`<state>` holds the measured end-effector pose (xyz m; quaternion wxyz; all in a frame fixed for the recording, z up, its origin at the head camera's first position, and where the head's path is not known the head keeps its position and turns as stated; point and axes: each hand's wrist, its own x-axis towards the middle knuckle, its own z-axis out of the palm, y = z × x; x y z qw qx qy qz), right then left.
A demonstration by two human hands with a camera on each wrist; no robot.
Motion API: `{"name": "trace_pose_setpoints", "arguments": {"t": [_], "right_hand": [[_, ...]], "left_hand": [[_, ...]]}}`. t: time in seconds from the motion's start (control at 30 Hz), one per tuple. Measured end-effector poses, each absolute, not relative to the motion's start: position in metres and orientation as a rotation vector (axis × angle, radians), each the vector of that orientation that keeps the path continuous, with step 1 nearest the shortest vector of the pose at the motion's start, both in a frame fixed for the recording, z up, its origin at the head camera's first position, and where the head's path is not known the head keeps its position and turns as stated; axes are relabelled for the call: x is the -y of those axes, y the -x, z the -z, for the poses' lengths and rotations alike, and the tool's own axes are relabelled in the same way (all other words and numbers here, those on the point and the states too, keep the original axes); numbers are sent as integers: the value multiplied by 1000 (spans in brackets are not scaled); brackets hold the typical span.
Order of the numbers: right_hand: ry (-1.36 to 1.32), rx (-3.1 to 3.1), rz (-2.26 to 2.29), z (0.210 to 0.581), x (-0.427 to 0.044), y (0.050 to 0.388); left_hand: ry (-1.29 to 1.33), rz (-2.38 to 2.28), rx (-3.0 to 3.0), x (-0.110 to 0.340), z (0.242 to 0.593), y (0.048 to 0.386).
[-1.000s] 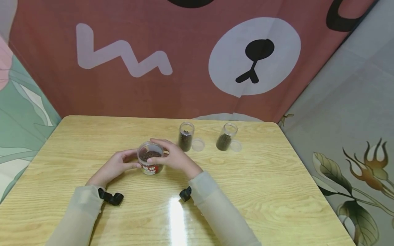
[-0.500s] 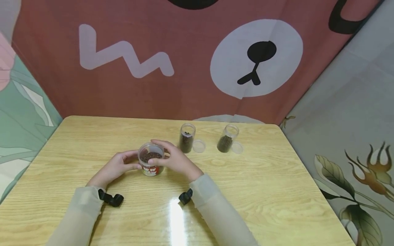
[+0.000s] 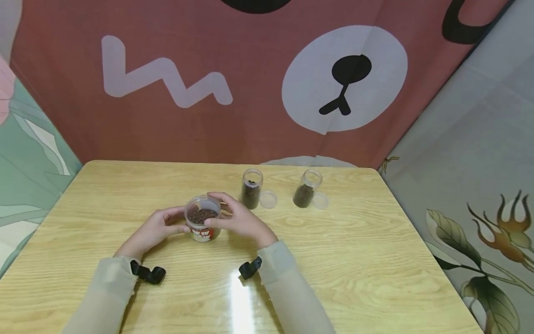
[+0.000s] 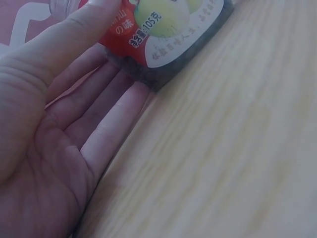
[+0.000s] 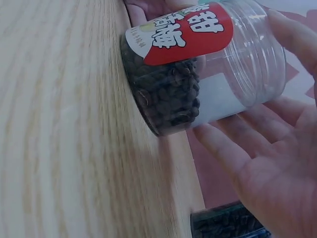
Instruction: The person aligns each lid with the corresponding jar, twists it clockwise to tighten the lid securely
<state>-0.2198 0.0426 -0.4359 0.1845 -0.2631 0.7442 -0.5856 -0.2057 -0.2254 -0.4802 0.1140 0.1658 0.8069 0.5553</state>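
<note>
jar (image 3: 202,233) | left grip (image 3: 159,227) and right grip (image 3: 240,221) both pinching it | seemingly resting on table (image 3: 359,260)

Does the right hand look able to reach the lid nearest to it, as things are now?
Probably yes: nothing seems to stand between the right hand and that lid. But the hand holds the wide jar, so it would have to let go first.

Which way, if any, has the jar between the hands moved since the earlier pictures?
No: against the table in the head view, the jar shows no clear shift any way.
</note>
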Motion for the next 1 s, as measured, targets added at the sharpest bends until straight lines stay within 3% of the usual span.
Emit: {"name": "trace_pose_setpoints", "arguments": {"t": [0.63,1.0], "right_hand": [[690,-2103,1761,445,-38,216],[810,-2042,1724,444,-46,219]], "left_hand": [[-476,-1610,-2407,226,482,206],[-487,-1610,-2393,225,482,207]]}}
